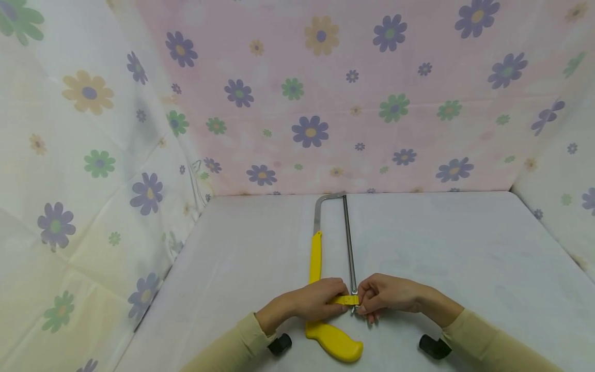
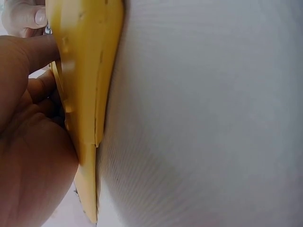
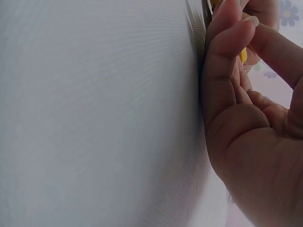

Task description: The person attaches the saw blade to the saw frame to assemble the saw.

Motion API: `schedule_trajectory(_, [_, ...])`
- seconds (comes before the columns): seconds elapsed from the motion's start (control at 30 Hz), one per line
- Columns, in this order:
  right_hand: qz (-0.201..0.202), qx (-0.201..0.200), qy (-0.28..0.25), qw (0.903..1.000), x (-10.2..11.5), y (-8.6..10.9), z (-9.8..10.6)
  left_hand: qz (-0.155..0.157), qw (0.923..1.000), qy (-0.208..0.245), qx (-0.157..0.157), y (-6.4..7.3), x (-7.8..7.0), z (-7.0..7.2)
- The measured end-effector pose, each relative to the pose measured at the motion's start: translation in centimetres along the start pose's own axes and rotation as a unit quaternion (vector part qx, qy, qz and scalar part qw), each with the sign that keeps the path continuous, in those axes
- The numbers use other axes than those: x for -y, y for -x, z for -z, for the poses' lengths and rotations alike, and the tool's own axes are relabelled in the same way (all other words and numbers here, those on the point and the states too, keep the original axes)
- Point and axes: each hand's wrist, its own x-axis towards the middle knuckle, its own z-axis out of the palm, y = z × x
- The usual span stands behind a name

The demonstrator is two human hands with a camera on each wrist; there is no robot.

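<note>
A hacksaw (image 1: 315, 256) with a yellow handle and a grey metal bow lies flat on the white table, its far end near the back wall. Its straight blade (image 1: 349, 243) runs along the right side. My left hand (image 1: 318, 300) lies across the frame above the handle, thumb and fingers gripping the yellow crosspiece (image 1: 343, 300). At the crosspiece's right end, my right hand (image 1: 392, 293) pinches the small metal wing nut (image 1: 354, 310) between thumb and fingers. The left wrist view shows the yellow handle (image 2: 85, 61) close up; in the right wrist view, curled fingers mostly hide the nut.
White cloth covers the table (image 1: 441, 243). Flower-printed sheets (image 1: 344, 103) stand as walls at the back and both sides. A black wrist device (image 1: 280, 344) sits below the left sleeve, and another black device (image 1: 434, 346) below the right one.
</note>
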Motion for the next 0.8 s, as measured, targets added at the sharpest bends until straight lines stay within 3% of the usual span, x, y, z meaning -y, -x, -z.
schedule_trajectory(0.4, [-0.022,-0.025,0.005,0.9994,0.3,0.2,-0.1,-0.008,0.9996,0.017,-0.023,-0.4,0.4,0.0])
schedule_trajectory(0.8, [-0.031,-0.084,0.084,0.9924,0.9,0.7,-1.1,-0.031,0.9977,-0.021,-0.057,-0.4,0.4,0.4])
